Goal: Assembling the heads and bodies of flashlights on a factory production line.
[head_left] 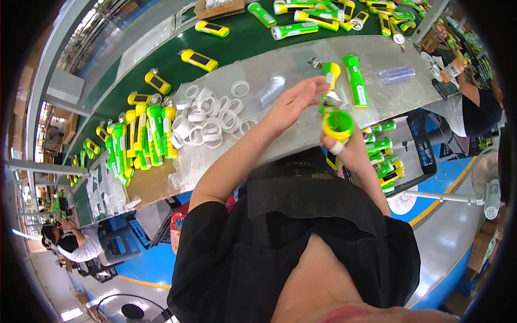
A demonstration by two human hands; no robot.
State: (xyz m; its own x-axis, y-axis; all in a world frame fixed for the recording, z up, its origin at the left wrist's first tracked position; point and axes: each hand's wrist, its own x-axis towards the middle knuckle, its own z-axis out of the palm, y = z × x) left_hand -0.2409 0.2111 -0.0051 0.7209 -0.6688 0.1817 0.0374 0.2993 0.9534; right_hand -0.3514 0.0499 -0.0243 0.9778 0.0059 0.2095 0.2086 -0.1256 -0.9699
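My right hand (350, 153) is wrapped round a green and yellow flashlight body (339, 125), its wide open end tilted up towards me. A white band (337, 147) shows at that hand's thumb. My left hand (298, 102) is just left of it, fingers stretched out and apart from the body. Between the hands is a small shiny silver part (332, 99), blurred; I cannot tell whether a hand touches it. Just beyond my left fingertips lies a yellow and green flashlight (331, 72), and to its right a green flashlight (354, 81).
Loose white rings (211, 133) lie in a heap left of my left arm, beside a pile of flashlights (145, 134). Clear plastic sleeves (268, 91) lie on the bench (301, 59). More flashlights (312, 21) line the green belt (242, 46). A black crate (412, 185) stands right.
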